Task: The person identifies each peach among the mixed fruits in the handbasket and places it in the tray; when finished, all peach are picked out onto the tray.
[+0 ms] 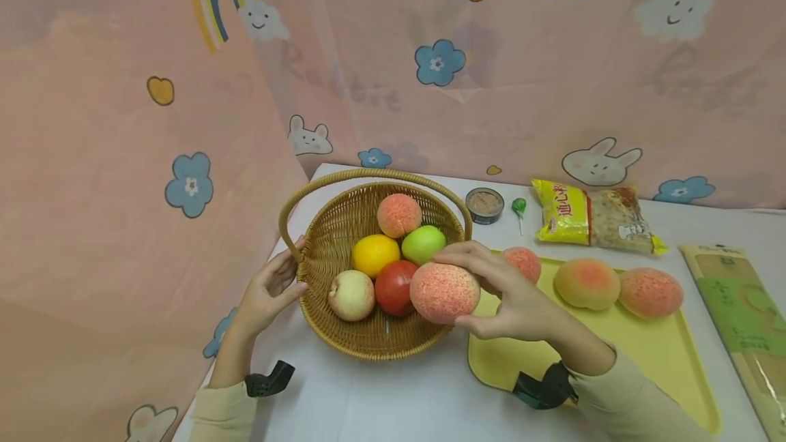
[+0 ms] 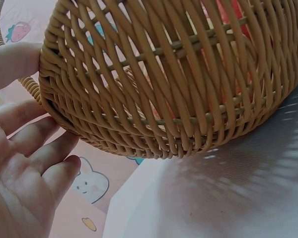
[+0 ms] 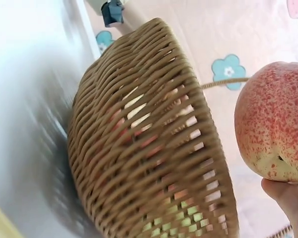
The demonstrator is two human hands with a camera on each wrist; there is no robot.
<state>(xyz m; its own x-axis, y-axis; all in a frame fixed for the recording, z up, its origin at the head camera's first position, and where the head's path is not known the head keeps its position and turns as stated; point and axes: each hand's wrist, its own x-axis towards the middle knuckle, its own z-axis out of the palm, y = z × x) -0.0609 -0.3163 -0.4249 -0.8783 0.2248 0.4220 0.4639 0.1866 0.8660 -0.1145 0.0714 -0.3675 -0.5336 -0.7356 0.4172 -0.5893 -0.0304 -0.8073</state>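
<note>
A wicker basket (image 1: 344, 340) with an arched handle stands on the table. My left hand (image 1: 267, 299) holds its left rim, the thumb on one side and the fingers on the other in the left wrist view. Between thumb and fingers my right hand (image 1: 512, 292) grips a speckled pink peach (image 1: 445, 292) above the basket's right side; in the right wrist view this peach (image 3: 275, 124) is apart from the rim. Inside the basket lie another peach (image 1: 399, 215), a yellow lemon-like fruit (image 1: 375, 256), a green fruit (image 1: 424, 245), a red fruit (image 1: 395, 288) and a pale apple-like fruit (image 1: 352, 295).
A yellow tray (image 1: 669, 360) to the right bears a small peach (image 1: 523, 264), a yellow-orange mango-like fruit (image 1: 587, 284) and another peach (image 1: 651, 292). Behind are a round tin (image 1: 484, 205), a green lollipop (image 1: 519, 207) and a yellow food bag (image 1: 595, 218). A flat green-banded package (image 1: 739, 326) lies far right.
</note>
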